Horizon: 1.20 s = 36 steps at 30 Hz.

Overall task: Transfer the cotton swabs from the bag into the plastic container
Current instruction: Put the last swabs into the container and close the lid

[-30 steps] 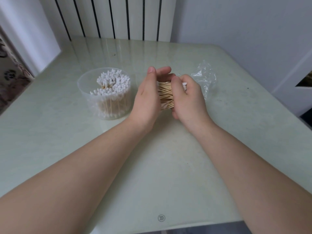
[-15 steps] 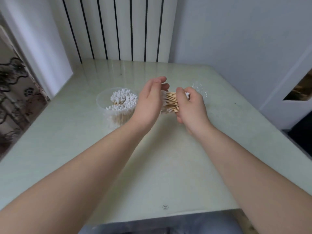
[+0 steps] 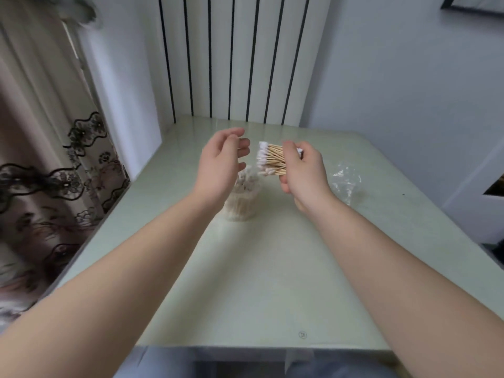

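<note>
My right hand (image 3: 305, 170) grips a bundle of wooden cotton swabs (image 3: 271, 159) above the table, their white tips pointing left. My left hand (image 3: 222, 162) hovers a short gap to the left of the bundle, fingers loosely curled and holding nothing. The clear plastic container (image 3: 242, 197), filled with upright swabs, stands on the table below and between my hands, partly hidden by my left wrist. The crumpled clear bag (image 3: 345, 178) lies on the table to the right of my right hand.
The pale green table (image 3: 259, 268) meets a striped radiator panel (image 3: 231, 58) at the back. A patterned curtain (image 3: 49, 186) hangs past the left edge. A white wall and furniture stand to the right.
My left hand has let go of the swab bundle and drawn away to the left. Both hands have risen over the container, and the view has tilted upward.
</note>
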{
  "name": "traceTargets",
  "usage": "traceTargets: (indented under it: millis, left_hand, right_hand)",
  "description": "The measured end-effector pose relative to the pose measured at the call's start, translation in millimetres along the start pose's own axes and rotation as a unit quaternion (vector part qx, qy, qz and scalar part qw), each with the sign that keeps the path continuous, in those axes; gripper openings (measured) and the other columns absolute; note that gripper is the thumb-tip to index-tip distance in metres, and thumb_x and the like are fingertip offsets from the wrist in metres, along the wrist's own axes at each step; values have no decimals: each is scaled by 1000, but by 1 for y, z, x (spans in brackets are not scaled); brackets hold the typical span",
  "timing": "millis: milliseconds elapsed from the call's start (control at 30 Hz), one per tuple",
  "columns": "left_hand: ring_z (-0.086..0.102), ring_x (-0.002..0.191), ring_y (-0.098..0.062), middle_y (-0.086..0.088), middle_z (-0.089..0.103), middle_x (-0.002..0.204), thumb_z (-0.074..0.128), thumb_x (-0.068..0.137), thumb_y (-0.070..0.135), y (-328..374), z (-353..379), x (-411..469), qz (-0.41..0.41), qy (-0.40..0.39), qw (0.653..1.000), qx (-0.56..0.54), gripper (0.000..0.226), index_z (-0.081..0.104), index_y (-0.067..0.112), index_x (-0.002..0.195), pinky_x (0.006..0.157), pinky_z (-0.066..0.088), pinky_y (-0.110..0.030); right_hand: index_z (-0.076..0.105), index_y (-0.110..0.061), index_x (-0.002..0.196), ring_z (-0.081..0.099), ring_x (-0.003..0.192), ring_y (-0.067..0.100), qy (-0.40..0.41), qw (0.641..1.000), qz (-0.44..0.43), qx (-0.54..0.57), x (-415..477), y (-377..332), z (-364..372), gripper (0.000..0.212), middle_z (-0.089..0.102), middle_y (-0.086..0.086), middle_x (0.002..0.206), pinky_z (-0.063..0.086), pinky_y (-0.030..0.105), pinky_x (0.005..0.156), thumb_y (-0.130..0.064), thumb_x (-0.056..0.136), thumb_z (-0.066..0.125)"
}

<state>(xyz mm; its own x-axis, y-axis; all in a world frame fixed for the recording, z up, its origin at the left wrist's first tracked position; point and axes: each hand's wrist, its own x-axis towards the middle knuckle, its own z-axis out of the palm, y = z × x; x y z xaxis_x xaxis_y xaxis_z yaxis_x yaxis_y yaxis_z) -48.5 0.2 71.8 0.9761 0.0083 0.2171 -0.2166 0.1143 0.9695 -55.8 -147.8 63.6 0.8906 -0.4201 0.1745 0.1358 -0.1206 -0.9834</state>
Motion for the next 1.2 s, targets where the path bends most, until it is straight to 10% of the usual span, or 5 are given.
traceTargets:
  millis: [200,367,500,867,1200]
  left_hand:
    - [60,114,-7,7,64,122,52,102,25,-26,-36,15,14,40,997,64,31,59,21,131,109,47,-41]
    - [37,141,-6,5,37,157,71,69,69,-55,-61,12,22,-69,984,163,105,27,31,156,112,32,-29]
    - [21,151,-6,1,20,167,93,63,47,-71,-65,12,-31,-181,957,224,141,-7,27,161,112,22,-20]
    - [22,146,6,-3,24,164,95,64,11,-74,-42,2,50,-161,965,201,144,-11,27,160,100,29,2]
    - [38,140,3,7,30,162,93,60,27,-65,-28,-11,80,-159,948,264,146,-15,40,157,115,37,-31]
  right_hand:
    - [50,-16,80,40,50,19,1,1000,11,-23,11,8,27,29,50,3,66,32,21,39,-37,100,51]
    - [53,-19,81,50,53,21,4,999,36,-29,18,18,37,27,57,6,74,34,21,39,-40,99,52]
    - [53,-17,86,47,51,19,7,998,60,-13,19,21,38,24,52,6,74,32,19,38,-37,100,52]
    - [51,-18,85,41,49,19,-23,998,49,-17,7,1,29,25,48,4,69,29,21,40,-37,100,50]
    - [54,-16,79,53,42,23,-12,987,45,-152,-12,7,29,28,60,6,67,49,31,50,-39,94,49]
